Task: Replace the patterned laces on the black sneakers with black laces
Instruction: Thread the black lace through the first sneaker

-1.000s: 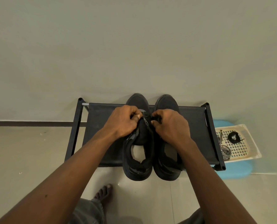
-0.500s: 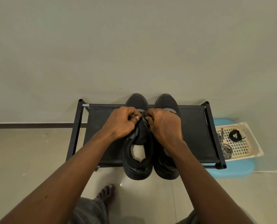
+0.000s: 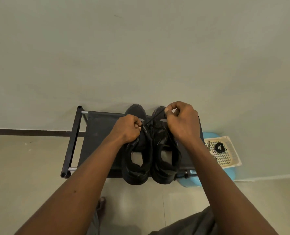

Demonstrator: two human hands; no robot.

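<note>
Two black sneakers stand side by side on a low black rack [image 3: 97, 133], toes toward the wall: the left sneaker [image 3: 137, 160] and the right sneaker [image 3: 166, 160]. My left hand [image 3: 127, 129] grips the upper left edge of the left sneaker near its eyelets. My right hand [image 3: 181, 121] is raised over the right sneaker's toe and pinches a black lace [image 3: 155, 118], which runs taut down to the left sneaker's eyelets. A coiled black lace [image 3: 219, 147] and patterned laces [image 3: 208, 146] lie in a cream basket [image 3: 225, 158] at the right.
The basket sits on a light blue stool [image 3: 190, 181] right of the rack. A pale wall rises directly behind the rack. Tiled floor surrounds it, with my foot [image 3: 101, 203] and grey shorts [image 3: 191, 224] near the bottom edge.
My right hand has lifted up and to the right, drawing the black lace out taut from the left sneaker. My left hand stayed at the sneaker's eyelets.
</note>
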